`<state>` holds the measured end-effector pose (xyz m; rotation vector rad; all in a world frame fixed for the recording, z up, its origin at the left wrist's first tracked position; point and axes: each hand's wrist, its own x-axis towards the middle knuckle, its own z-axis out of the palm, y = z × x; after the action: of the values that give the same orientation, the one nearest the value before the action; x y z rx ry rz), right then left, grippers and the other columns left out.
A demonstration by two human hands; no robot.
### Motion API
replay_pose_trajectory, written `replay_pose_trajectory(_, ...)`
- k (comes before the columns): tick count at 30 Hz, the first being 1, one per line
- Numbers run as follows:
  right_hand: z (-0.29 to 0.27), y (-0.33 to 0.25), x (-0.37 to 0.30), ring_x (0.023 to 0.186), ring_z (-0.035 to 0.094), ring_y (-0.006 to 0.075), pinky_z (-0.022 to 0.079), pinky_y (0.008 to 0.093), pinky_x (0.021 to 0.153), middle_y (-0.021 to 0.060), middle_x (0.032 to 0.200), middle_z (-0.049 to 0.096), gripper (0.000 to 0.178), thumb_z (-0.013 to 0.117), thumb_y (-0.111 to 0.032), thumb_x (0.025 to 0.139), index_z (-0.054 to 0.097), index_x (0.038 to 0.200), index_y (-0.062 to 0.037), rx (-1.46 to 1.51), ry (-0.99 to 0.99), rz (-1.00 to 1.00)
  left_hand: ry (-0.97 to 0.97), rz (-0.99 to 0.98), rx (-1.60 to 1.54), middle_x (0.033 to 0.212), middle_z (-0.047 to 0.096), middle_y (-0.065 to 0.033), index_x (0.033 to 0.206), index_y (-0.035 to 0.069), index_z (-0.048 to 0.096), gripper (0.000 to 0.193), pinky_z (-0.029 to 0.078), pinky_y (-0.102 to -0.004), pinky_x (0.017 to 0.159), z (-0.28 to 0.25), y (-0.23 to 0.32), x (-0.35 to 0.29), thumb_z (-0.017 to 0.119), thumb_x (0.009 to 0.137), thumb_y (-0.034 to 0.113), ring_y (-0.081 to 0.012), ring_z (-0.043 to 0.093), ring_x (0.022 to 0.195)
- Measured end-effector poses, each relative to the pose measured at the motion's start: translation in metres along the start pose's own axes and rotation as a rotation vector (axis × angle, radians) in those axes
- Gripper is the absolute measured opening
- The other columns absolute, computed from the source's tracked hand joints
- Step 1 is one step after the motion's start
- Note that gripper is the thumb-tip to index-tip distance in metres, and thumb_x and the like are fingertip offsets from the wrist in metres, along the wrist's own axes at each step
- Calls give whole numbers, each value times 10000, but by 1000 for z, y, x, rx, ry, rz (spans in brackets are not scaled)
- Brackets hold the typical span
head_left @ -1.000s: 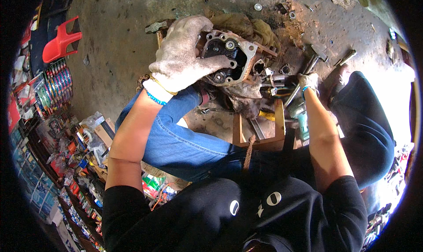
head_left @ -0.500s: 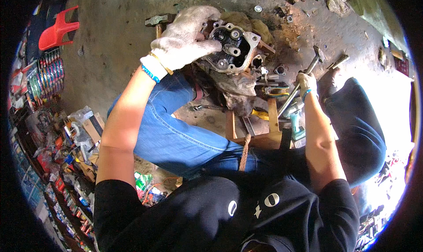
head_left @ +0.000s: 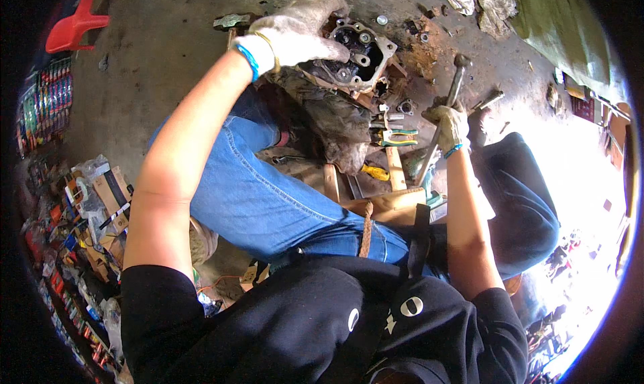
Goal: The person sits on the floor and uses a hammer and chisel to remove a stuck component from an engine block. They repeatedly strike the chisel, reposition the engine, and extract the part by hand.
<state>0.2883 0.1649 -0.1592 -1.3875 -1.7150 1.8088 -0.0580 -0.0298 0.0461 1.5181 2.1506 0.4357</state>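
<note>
- The concrete floor [head_left: 168, 62] is stained and littered with small parts.
- The blue-jeaned leg [head_left: 268, 196] lies across the middle, under the work.
- The greasy metal engine part [head_left: 352, 59] rests above the knee on a dirty rag [head_left: 335, 122].
- The left hand [head_left: 298, 32], gloved, clasps the engine part's left side.
- The right hand [head_left: 449, 124], gloved, is clenched around a hammer [head_left: 446, 112], its head up, just right of the part.
</note>
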Motion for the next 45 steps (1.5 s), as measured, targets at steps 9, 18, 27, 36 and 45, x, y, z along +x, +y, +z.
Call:
replay_pose_trajectory(9,-3,-98,-66,659,636,143,530,280,599,70,855,695,261,611,15,795,686,1045,-1,-26,-128,151,-140,18,675,1635,302,-158,1567,238,362,1174,363,-572,1182,-12,36,-28,908,528,274,-461,283,1496)
replay_pose_trajectory(18,7,-103,-93,623,576,83,472,258,556,8,791,658,290,661,-103,827,690,1111,-52,-318,-190,214,-35,187,460,1490,481,-155,1511,181,409,1110,477,-471,1113,-7,22,-3,948,583,467,-383,509,1357)
replay_pose_trajectory(27,5,-125,-108,815,642,222,500,356,743,124,908,692,547,657,-497,956,661,1200,-7,-291,-152,-49,-57,68,515,1508,459,-188,1522,163,404,1168,468,-439,1122,-5,29,-2,924,562,576,-386,505,1360)
replay_pose_trajectory(36,19,-90,-90,733,644,221,510,377,699,126,834,681,533,545,-499,1011,668,1156,-1,-567,-320,-19,-24,28,515,1469,486,-189,1515,179,406,1138,497,-484,1082,3,27,-15,906,585,606,-401,537,1326)
replay_pose_trajectory(45,22,-115,-106,730,699,295,533,397,687,189,826,705,532,567,-497,1004,673,1182,-7,-706,-164,-225,-45,6,449,1493,469,-202,1507,135,413,1100,471,-475,1113,3,25,-15,917,602,507,-400,504,1362)
